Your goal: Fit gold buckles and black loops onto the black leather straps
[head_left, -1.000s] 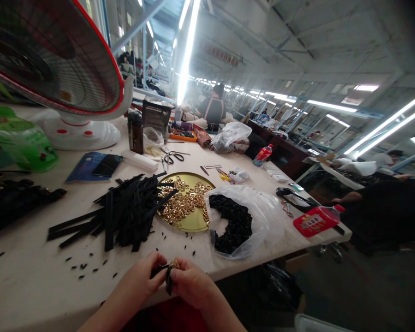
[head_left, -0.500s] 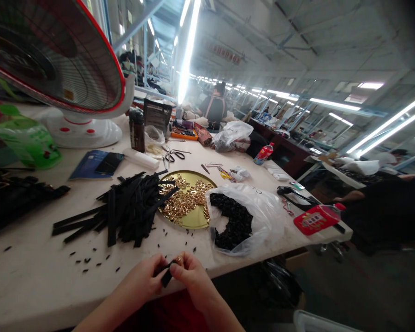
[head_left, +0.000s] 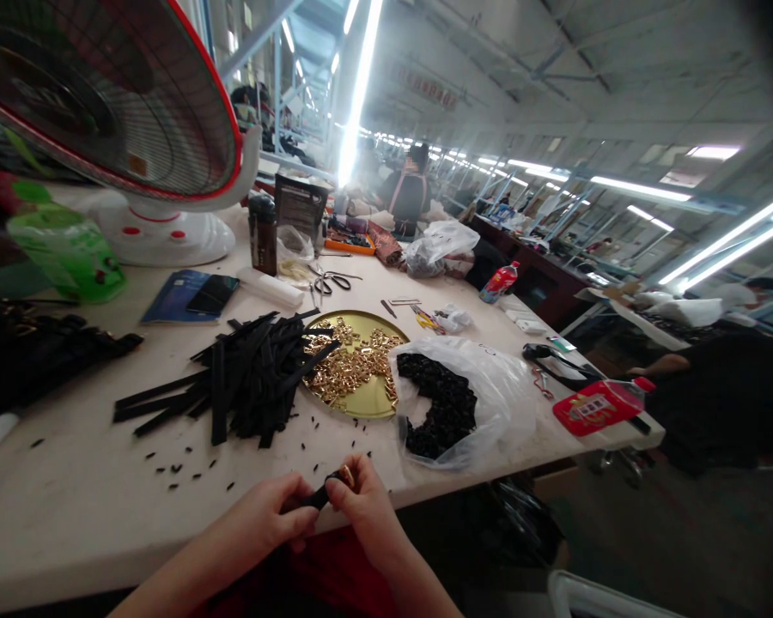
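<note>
A short black strap (head_left: 320,496) runs between my two hands at the table's front edge. My left hand (head_left: 282,513) is closed on its near end. The fingers of my right hand (head_left: 362,493) pinch the other end, where a small gold buckle (head_left: 346,474) shows partly between them. Beyond my hands lies a round gold tray (head_left: 381,403) holding many gold buckles (head_left: 344,365). Left of the tray, black straps (head_left: 251,373) are heaped and overlap its rim. To its right, an open clear plastic bag (head_left: 502,395) contains small black pieces (head_left: 447,408).
A fan (head_left: 161,206) and a green bottle (head_left: 64,249) stand at the left. Loose black bits (head_left: 177,469) dot the tabletop (head_left: 90,515). Farther back are scissors (head_left: 331,279) and yellow-handled snips (head_left: 427,318). A red bottle (head_left: 599,406) lies near the right edge. Another person (head_left: 407,193) is in the background.
The whole view has shifted slightly. My left hand has turned, and the strap's loose end that hung down below my fingers is now tucked into my left hand.
</note>
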Motion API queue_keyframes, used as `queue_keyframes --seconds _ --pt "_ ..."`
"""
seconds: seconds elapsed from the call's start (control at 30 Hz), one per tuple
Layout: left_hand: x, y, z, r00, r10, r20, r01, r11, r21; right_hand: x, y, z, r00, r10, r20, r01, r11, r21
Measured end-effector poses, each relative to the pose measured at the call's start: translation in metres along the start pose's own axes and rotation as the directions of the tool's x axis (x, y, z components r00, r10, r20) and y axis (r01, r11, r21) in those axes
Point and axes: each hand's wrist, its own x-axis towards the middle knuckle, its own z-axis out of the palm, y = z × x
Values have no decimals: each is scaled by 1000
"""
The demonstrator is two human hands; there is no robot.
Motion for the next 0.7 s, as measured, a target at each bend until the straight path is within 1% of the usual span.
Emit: queue_keyframes --seconds 0.1,0.2,0.3,0.43,0.53,0.6,0.7 --pt "4 -8 5 999 0 45 5 994 -109 -1 0 -4 995 47 94 -44 999 -29" --pt "7 -14 9 999 3 39 1 995 -103 -3 2 -9 982 109 152 -100 993 -63" --pt "6 -13 7 1000 -5 13 6 999 -41 -5 3 -10 983 133 127 -124 989 -81" --pt "3 -6 2 1000 -21 15 21 1000 3 -3 7 -6 996 89 27 -86 992 -90" --pt "5 -8 4 1000 -30 6 31 996 -87 -2 10 -5 997 83 3 -82 991 -105" --pt "7 -12 8 999 -43 12 44 984 -172 -3 10 -4 996 85 10 -83 987 -134" --pt "11 -19 15 996 -82 34 88 964 -251 -6 8 -6 996 85 24 -79 976 -203"
